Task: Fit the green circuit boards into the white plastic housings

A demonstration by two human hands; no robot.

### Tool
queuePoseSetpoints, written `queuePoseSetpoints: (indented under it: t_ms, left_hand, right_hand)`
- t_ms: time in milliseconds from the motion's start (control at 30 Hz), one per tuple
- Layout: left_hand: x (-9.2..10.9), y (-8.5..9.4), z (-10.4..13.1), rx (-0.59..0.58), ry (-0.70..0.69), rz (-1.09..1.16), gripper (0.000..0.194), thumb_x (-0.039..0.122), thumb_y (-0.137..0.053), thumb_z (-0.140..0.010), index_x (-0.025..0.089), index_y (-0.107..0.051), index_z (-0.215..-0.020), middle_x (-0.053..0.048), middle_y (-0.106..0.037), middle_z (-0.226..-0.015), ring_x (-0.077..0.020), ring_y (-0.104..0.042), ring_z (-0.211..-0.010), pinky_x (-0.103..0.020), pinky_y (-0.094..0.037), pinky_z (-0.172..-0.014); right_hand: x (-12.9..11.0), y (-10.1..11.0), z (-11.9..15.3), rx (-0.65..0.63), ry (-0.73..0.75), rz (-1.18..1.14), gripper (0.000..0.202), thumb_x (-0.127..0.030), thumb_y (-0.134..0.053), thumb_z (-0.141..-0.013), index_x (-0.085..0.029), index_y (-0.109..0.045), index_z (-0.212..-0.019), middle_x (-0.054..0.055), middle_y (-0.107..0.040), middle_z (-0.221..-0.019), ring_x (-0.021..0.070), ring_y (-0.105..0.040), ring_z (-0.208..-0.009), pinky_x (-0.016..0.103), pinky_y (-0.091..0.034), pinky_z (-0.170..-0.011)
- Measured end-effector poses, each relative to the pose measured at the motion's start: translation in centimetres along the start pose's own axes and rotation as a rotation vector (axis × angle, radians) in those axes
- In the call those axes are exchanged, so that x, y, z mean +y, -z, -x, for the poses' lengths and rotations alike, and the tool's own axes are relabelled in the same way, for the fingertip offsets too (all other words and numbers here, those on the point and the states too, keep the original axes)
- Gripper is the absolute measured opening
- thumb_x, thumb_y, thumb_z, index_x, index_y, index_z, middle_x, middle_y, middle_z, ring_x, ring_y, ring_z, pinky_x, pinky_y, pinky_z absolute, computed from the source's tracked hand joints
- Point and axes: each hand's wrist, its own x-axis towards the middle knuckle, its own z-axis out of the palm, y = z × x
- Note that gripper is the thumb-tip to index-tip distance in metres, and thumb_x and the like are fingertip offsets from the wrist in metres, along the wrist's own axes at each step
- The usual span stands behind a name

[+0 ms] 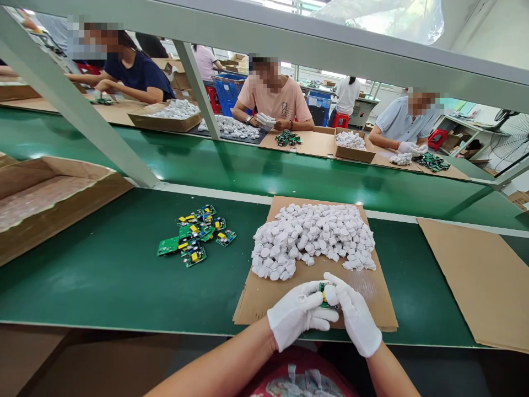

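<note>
In white gloves, both my hands meet over the front of a cardboard sheet (256, 303). My left hand (301, 311) has its fingers wrapped round a small green circuit board (323, 288) with a yellow part on it. Against the board's face, my right hand (353, 314) pinches a round white piece (330, 295). The fingers cover much of the board. Just beyond my hands, a large heap of similar white pieces (314, 234) lies on the cardboard. Farther left, a loose pile of circuit boards (196, 231) rests on the green tabletop (124, 281).
An open cardboard box (61, 220) stands at the left. Another flat cardboard sheet (475, 275) lies at the right. A metal frame post (103, 116) slants down to the table's far edge. Across the green belt (248, 168), several people sit at similar piles.
</note>
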Motion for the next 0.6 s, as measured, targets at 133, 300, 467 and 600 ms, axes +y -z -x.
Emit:
queuePoseSetpoints:
  t_ms: [133, 300, 467, 600]
  left_hand:
    - [-0.8, -0.1, 0.4, -0.009, 0.008, 0.091, 0.03, 0.034, -0.062, -0.079, 0.018, -0.057, -0.104, -0.005, -0.061, -0.087, -0.0137, -0.065, -0.067, -0.023, -0.049, -0.059]
    - [-1.8, 0.1, 0.5, 0.058, -0.018, 0.134, 0.027, 0.033, -0.061, -0.08, 0.017, -0.056, -0.101, -0.008, -0.065, -0.089, -0.0206, -0.068, -0.077, -0.024, -0.05, -0.059]
    - [-1.8, -0.2, 0.6, 0.05, -0.045, 0.101, 0.022, 0.031, -0.062, -0.08, 0.015, -0.054, -0.091, -0.011, -0.067, -0.085, -0.0194, -0.068, -0.075, -0.021, -0.048, -0.057]
    - [-1.3, 0.0, 0.7, 0.093, -0.036, 0.092, 0.025, 0.032, -0.066, -0.077, 0.015, -0.055, -0.092, -0.007, -0.066, -0.083, -0.0187, -0.068, -0.073, -0.021, -0.049, -0.057]
  right_hand:
    - [-0.8, 0.1, 0.4, -0.011, 0.02, 0.057, 0.049, -0.049, -0.031, -0.093, -0.021, -0.051, -0.128, 0.006, -0.066, -0.113, 0.0213, -0.059, -0.107, 0.034, -0.048, -0.093]
    - [-1.4, 0.0, 0.5, -0.062, -0.014, 0.184, 0.049, -0.048, -0.041, -0.089, -0.021, -0.051, -0.129, 0.004, -0.071, -0.099, 0.0215, -0.065, -0.092, 0.034, -0.052, -0.084]
    - [-1.2, -0.3, 0.2, -0.083, 0.028, 0.281, 0.044, -0.047, -0.042, -0.089, -0.022, -0.059, -0.121, 0.006, -0.067, -0.113, 0.0242, -0.062, -0.103, 0.037, -0.047, -0.093]
    - [-1.3, -0.3, 0.2, -0.088, 0.037, 0.209, 0.046, -0.047, -0.038, -0.091, -0.023, -0.054, -0.127, 0.006, -0.067, -0.113, 0.0222, -0.062, -0.102, 0.036, -0.047, -0.093]
